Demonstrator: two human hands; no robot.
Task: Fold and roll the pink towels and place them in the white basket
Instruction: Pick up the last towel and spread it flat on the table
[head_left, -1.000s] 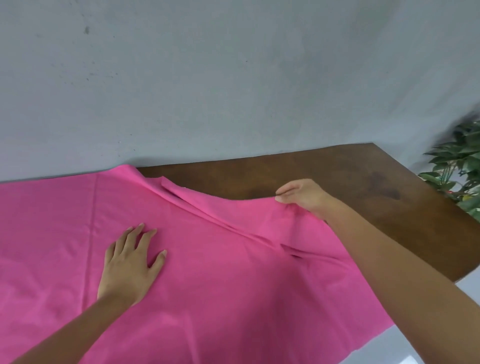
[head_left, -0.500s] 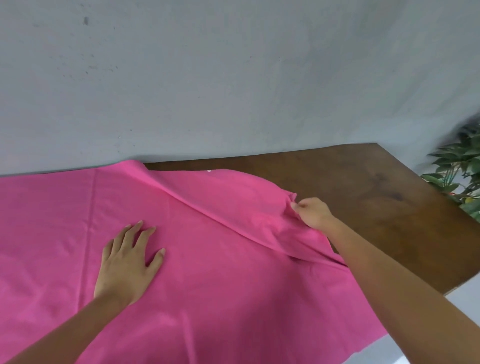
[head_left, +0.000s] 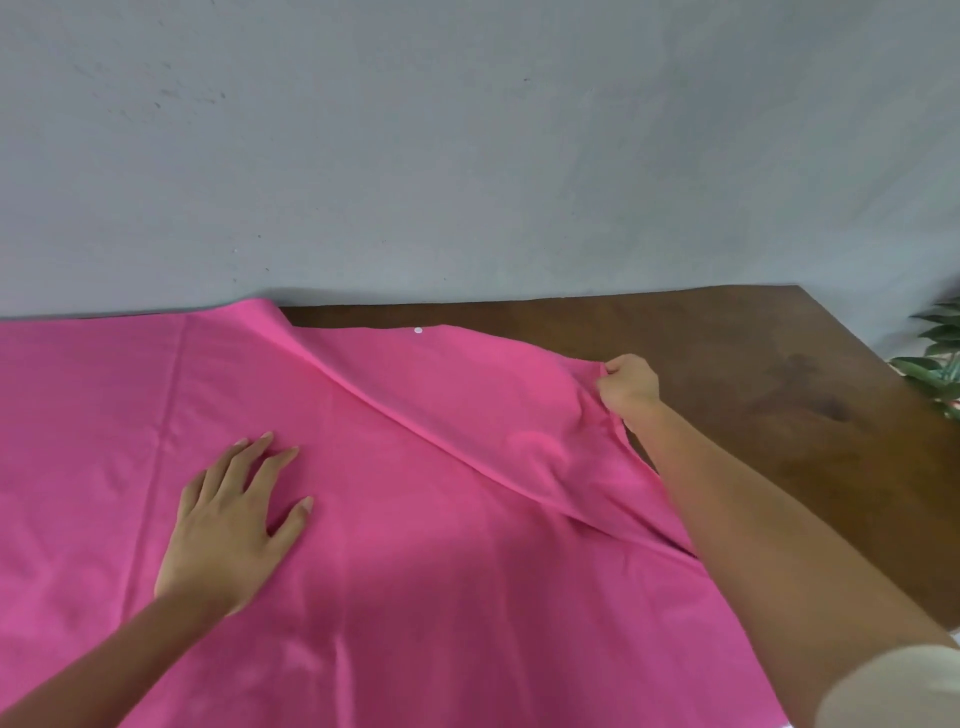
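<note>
Your left hand (head_left: 228, 525) and right hand (head_left: 628, 387) were bare, forearms too; a loose, pale cream fabric sleeve (head_left: 893, 691) covered your right upper arm.

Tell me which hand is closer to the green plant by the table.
Right. The right hand pinches an edge of the pink towel on the side toward the plant; the left hand rests flat on the towel, much farther from it.

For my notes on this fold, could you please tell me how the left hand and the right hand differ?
Pose: the left hand lies flat and spread, while the right hand is curled in a pinching grip. Place: the left hand presses the middle of the pink towel; the right hand holds its edge beside the bare table. Both touch the same towel.
</note>
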